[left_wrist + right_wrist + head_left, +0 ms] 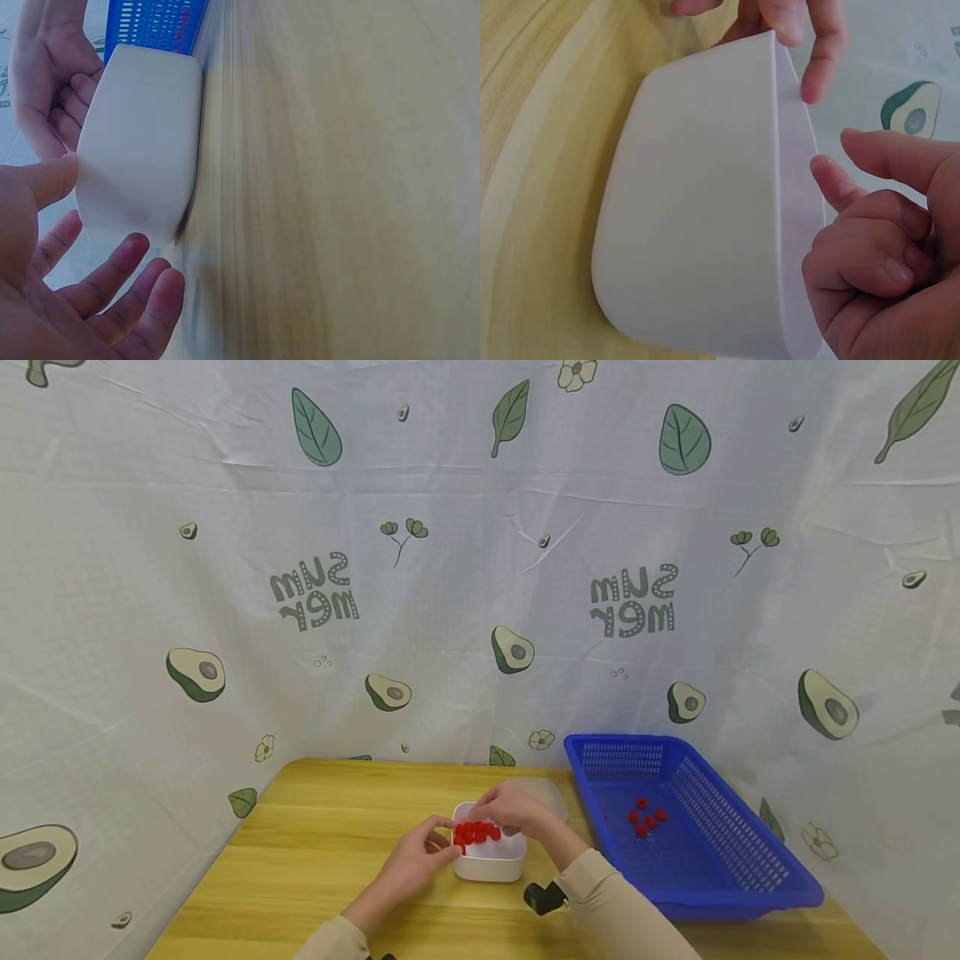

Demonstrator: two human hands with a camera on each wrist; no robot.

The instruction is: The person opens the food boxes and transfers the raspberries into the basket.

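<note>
A white open-topped box [491,868] stands on the wooden table, with several small red raspberry-like pieces [476,832] grouped inside it. My left hand [412,858] is at the box's left side. Its thumb touches the rim in the left wrist view, while the other fingers [105,285] are spread loosely. Over the back of the box is my right hand [513,810]. In the right wrist view its index finger [836,184] reaches to the rim, the thumb stands apart from it, and the remaining fingers are curled. I see nothing between that thumb and index finger.
A blue perforated basket [697,868] stands to the right with several more red pieces [648,821] on its floor. Behind the box lies a translucent lid-like piece [546,792], partly hidden by my right hand. A patterned cloth [450,610] hangs behind the table [337,810].
</note>
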